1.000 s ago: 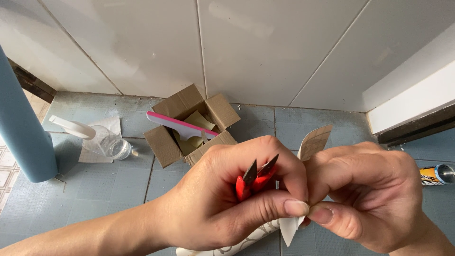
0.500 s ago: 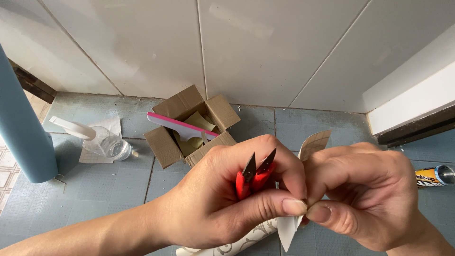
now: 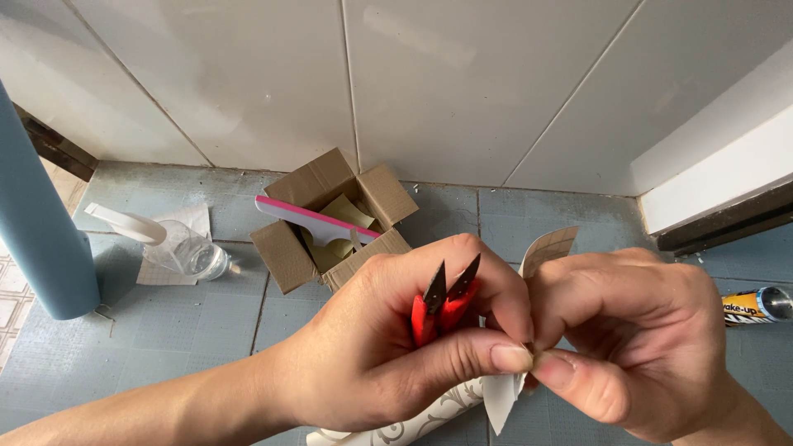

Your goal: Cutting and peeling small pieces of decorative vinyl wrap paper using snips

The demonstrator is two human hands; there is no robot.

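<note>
- The left hand (image 3: 388, 347) was clamped on red snips (image 3: 442, 310), blades up.
- The right hand (image 3: 628, 339) pinched a paper strip (image 3: 529, 330) against the left thumb.

We could not see the handles of the red snips (image 3: 442, 310); the left hand (image 3: 388, 347) wrapped them, leaving only the two dark blade tips showing; the strip of paper (image 3: 529, 330) vanished between thumbs and fingers of both hands, the right hand (image 3: 636, 339) covering its middle; the patterned roll (image 3: 405, 425) ran off the bottom edge; the yellow tube (image 3: 756, 306) was cut by the right edge; the cardboard box (image 3: 330, 223) hid most of its contents, the pink-edged scraper (image 3: 314, 221) lying across it; the blue roll (image 3: 37, 223) left the frame at the left.
</note>
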